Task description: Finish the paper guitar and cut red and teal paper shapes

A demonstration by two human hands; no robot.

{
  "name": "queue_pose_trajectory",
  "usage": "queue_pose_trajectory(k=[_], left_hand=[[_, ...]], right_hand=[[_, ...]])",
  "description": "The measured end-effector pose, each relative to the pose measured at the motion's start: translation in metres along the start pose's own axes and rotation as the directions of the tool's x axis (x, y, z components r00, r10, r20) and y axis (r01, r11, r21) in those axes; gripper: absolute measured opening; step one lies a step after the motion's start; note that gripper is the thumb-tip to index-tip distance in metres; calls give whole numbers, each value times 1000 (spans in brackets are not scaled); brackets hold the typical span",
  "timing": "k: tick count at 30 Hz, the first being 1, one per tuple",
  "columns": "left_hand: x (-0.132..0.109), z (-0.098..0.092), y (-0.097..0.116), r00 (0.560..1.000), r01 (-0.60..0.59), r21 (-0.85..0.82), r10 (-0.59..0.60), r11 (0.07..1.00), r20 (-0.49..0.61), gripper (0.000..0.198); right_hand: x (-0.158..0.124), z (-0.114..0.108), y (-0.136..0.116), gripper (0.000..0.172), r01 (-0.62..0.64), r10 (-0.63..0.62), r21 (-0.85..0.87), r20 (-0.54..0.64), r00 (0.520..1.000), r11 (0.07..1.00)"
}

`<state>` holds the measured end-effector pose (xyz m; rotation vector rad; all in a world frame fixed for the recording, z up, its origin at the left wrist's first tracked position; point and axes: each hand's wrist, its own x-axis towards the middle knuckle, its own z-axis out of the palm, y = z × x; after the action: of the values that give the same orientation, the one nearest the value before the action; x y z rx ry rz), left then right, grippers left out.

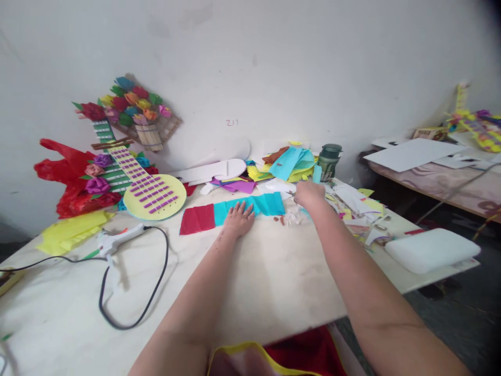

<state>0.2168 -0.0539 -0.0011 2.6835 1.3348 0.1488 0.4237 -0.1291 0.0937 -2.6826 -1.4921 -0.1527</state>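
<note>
A strip of turquoise crepe paper [270, 203] lies across the middle of the table, overlapping a dark red piece of crepe paper [197, 219] at its left end. My left hand [239, 219] rests flat on the turquoise strip, fingers spread. Just beyond the strip's right end, my right hand [310, 196] is closed. Whatever is in its fingers is too small and blurred to name. White paper scraps [294, 214] and small brown bits lie below that hand.
A glue gun [121, 237] with a looping black cord lies left, by a yellow paper guitar [154, 197] and paper flowers. Coloured paper [293, 163] and a green bottle [329, 161] stand behind. Scraps and a white plastic container [432, 249] are right.
</note>
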Motion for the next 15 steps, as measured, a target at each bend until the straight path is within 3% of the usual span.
queue_pose_trajectory(k=[3, 6, 9, 11, 13, 15], left_hand=[[-2, -4, -2, 997, -22, -104, 14, 994, -75, 56], [-3, -12, -13, 971, -48, -216, -4, 975, -237, 54], [-8, -26, -32, 906, 80, -307, -198, 948, -374, 53], [-15, -37, -48, 812, 289, -363, -427, 886, -398, 52], [-26, -45, -63, 663, 490, -408, -633, 770, -399, 50], [-36, -48, -76, 529, 614, -429, -748, 663, -400, 48]], right_hand=[[-7, -5, -7, 29, 17, -15, 73, -26, 1000, 997], [-11, 2, -28, 30, 84, -69, 267, -65, 995, 960], [-14, 18, -60, 31, 169, -161, 563, -65, 985, 809], [-15, 28, -85, 32, 172, -221, 718, -26, 975, 674], [-17, 36, -110, 29, 168, -305, 822, 7, 952, 544], [-18, 42, -133, 28, 111, -363, 903, 52, 930, 415]])
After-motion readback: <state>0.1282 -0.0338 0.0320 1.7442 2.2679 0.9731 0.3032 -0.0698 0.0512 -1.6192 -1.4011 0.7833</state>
